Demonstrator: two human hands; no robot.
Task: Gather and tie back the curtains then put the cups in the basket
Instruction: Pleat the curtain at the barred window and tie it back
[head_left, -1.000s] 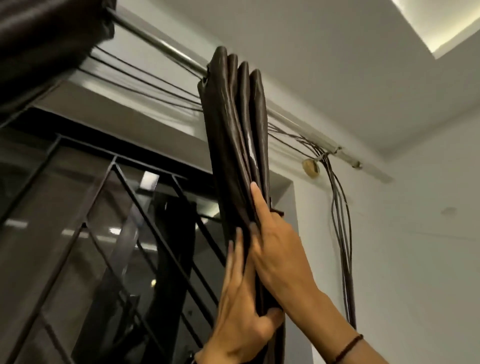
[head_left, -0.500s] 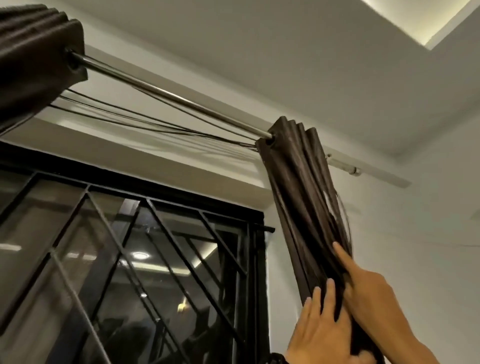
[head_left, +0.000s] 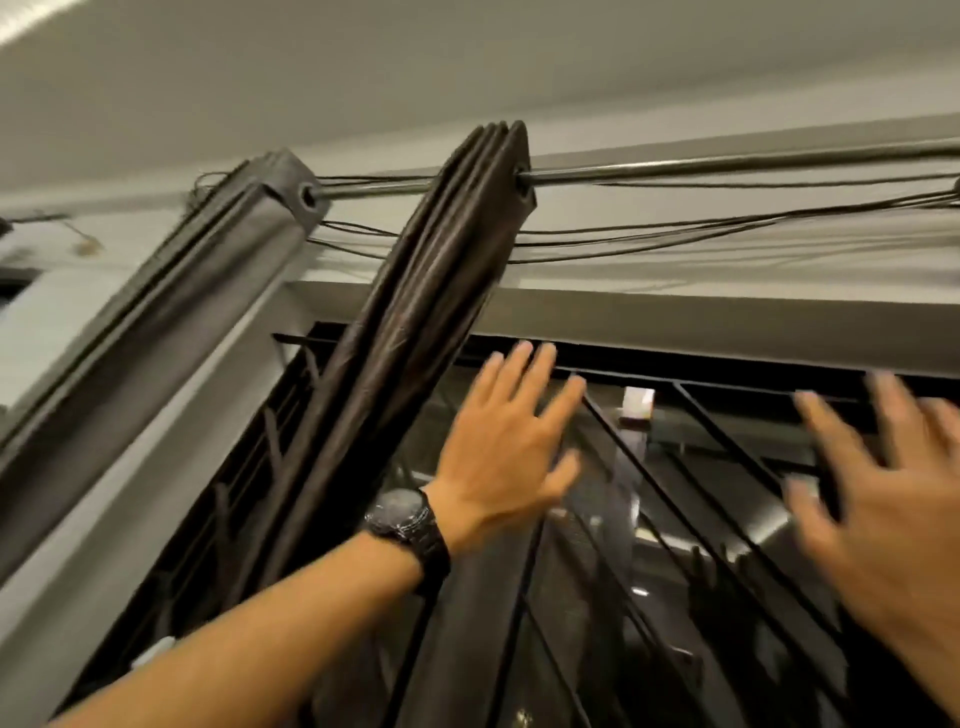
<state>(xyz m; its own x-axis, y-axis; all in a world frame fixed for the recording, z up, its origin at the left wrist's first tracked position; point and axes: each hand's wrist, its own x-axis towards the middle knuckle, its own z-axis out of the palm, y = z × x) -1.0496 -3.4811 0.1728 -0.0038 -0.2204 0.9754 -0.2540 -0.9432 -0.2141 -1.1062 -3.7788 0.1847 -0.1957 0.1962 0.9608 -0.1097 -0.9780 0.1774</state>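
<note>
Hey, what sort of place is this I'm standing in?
Probably a room in a home, right at a window: a dark brown curtain bunched on a metal curtain rod, a black window grille over glass, and loose cables strung along the wall.

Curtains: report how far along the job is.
Done: the brown curtain and the grey curtain hang bunched into folds on the rod. In hand: left hand and right hand are open, raised before the window grille, holding nothing. Left: no tie shows on either; cups and basket are out of view.
</note>
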